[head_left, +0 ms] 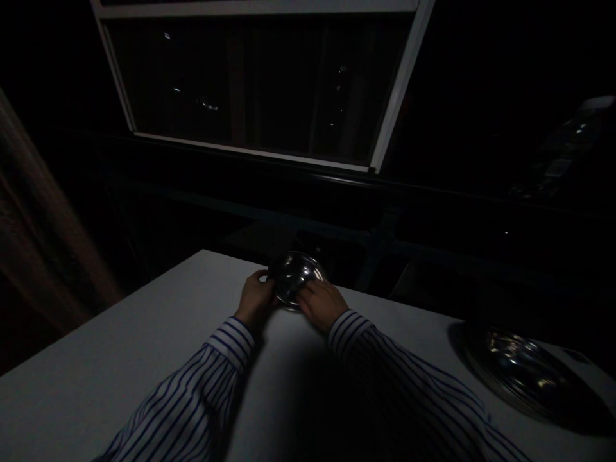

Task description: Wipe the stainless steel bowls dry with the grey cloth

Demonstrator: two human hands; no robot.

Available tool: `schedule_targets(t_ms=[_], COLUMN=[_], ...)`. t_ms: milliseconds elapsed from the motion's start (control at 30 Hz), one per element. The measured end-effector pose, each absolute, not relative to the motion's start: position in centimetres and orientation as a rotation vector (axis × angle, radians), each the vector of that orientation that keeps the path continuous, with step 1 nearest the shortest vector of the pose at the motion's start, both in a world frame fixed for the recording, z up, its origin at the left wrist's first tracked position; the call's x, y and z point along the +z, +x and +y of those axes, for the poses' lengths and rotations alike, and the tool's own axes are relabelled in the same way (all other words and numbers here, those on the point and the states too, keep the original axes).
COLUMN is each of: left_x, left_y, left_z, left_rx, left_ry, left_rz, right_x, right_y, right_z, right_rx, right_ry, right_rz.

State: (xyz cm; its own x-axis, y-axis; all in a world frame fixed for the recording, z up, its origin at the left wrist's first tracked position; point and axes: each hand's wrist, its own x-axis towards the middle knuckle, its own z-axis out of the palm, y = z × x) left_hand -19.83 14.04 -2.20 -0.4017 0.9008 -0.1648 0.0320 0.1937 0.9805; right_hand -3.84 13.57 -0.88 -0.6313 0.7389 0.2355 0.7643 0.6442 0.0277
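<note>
A small, round, shiny metal bowl [292, 271] is near the far edge of the white table, its inside facing me. My left hand [256, 299] is closed on the bowl's left rim, thumb toward the far side. On the right, my right hand [323, 304] reaches over the rim, its fingertips against the bowl's inner surface. The room is dark, so what lies under the fingers is hard to make out. No other thing shows inside the bowl.
A larger shiny metal dish or lid [529, 375] lies at the right on the white table [158, 327]. Behind stand a dark window with a pale frame [250, 151] and a clear bottle with a white cap [561, 157]. A curtain [41, 224] hangs at the left.
</note>
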Motion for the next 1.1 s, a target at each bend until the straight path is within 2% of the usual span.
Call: schedule_targets(t_ms=[267,567,833,1100], left_x=[-0.3,0.1,-2.9,-4.6], left_y=[-18.9,-14.3,-8.5,-6.0], left_z=[12.3,8.7,5.3,4.5], left_rx=[1.549,1.409,1.090,1.017], left_ry=[0.968,0.972,0.975,0.959], left_rz=[1.429,1.296,1.178,1.183], right_x=[1.4,4.4,1.4,-1.8], right_y=[2.8,10.0,16.8,22.8], right_z=[15.6,10.7,6.4,1.4], right_rx=[0.113,0.491,0.639,0.612], right_ry=[-1.547,-1.576,-1.848,-1.959], right_rz=[-2.125,-2.088,-2.143,-2.090])
